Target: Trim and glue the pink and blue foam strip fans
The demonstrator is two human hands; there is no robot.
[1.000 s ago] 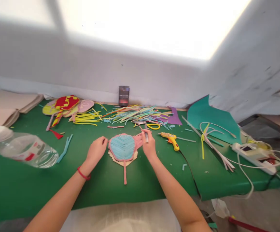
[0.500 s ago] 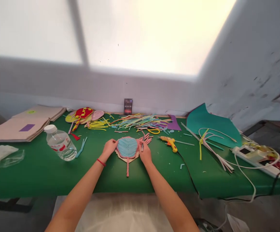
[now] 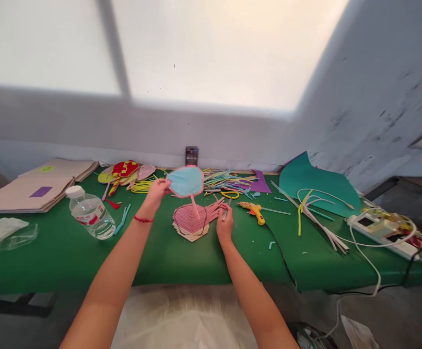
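Note:
My left hand (image 3: 157,190) is closed on the edge of a blue leaf-shaped foam fan (image 3: 186,181) with a pink rim and stem, and holds it up in the air above the green table (image 3: 182,261). Below it lies a pink leaf shape of glued strips (image 3: 191,219) on a tan card. My right hand (image 3: 224,222) rests on the table beside that pink shape, fingers closed round a thin grey stick-like tool (image 3: 227,208).
A yellow glue gun (image 3: 253,210) lies right of my right hand, its black cord running off the table. Behind are a heap of coloured foam strips (image 3: 218,180), finished fans (image 3: 123,171), a water bottle (image 3: 90,214), teal foam sheet (image 3: 313,184), a power strip (image 3: 381,230) and paper stacks (image 3: 36,185).
My left hand has lifted the blue fan off the pile, up and slightly left, baring the pink strip shape underneath. My right hand stayed beside the pile with its tool.

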